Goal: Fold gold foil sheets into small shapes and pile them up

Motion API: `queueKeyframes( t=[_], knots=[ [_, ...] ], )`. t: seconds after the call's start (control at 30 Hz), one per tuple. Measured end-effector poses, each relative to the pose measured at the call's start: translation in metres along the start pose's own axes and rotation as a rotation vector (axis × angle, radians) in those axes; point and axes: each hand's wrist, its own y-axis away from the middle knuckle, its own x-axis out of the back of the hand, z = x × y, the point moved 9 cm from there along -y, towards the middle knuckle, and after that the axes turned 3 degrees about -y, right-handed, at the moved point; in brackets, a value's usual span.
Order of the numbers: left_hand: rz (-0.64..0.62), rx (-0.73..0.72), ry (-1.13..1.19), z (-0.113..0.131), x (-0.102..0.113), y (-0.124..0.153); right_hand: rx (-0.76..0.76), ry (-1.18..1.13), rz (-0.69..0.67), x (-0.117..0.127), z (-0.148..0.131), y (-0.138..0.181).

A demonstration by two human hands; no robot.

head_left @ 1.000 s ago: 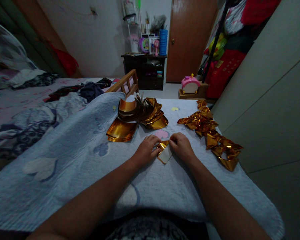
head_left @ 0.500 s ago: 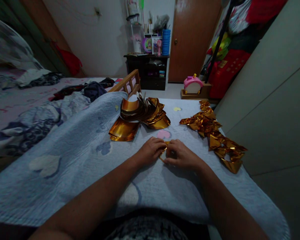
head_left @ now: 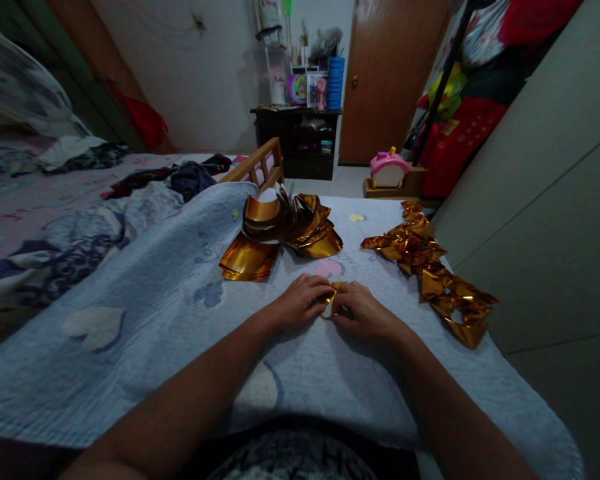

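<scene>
Centrally, left hand [head_left: 303,298], right hand [head_left: 363,309] pinch gold sheet [head_left: 329,306] by edges; quilt [head_left: 325,367] spreads wide around.

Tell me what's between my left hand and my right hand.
A small gold-and-white sheet, partly covered by the fingers of the left hand and the right hand; the head view shows it.

The left hand [head_left: 305,299] and the right hand [head_left: 359,308] pinch a small folded gold foil sheet [head_left: 329,307] on a blue quilt [head_left: 320,380] with hearts on it. From the hands, a floppy pile of gold sheets [head_left: 265,230] sits at eleven o'clock. A bunch of folded gold shapes [head_left: 415,250] lies at two o'clock. A pink and white toy [head_left: 389,172] sits farther off, at one o'clock.
</scene>
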Motion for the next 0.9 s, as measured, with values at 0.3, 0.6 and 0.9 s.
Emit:
queueKeyframes(
  t=[0.3, 0.6, 0.9],
  knots=[
    [-0.018, 0.002, -0.048, -0.003, -0.003, 0.001, -0.087, -0.117, 0.088, -0.002, 0.013, -0.007],
    [-0.027, 0.028, -0.029, -0.003, -0.002, 0.000, -0.169, -0.074, 0.097, -0.005, 0.019, -0.009],
    [-0.048, 0.042, 0.007, -0.004, -0.003, 0.000, -0.234, -0.046, 0.103, -0.006, 0.023, -0.008]
  ],
)
